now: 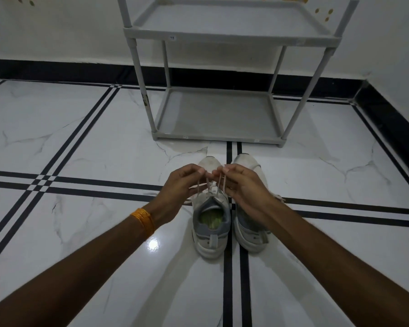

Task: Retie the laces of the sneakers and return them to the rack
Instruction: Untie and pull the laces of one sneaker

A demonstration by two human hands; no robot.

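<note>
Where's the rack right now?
In the head view, the grey rack stands against the far wall, straight ahead, just beyond the toes of the sneakers.

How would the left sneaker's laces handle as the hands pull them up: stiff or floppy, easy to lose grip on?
The laces look thin and floppy, hanging slack between the shoe and both pinches. The left hand and right hand grip only with fingertips, so slipping seems possible. The left sneaker probably lifts easily if they tug hard.

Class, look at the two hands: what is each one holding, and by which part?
Each hand, left hand and right hand, pinches a strand of the left sneaker's laces between its fingertips, pulled up above the tongue.
</note>
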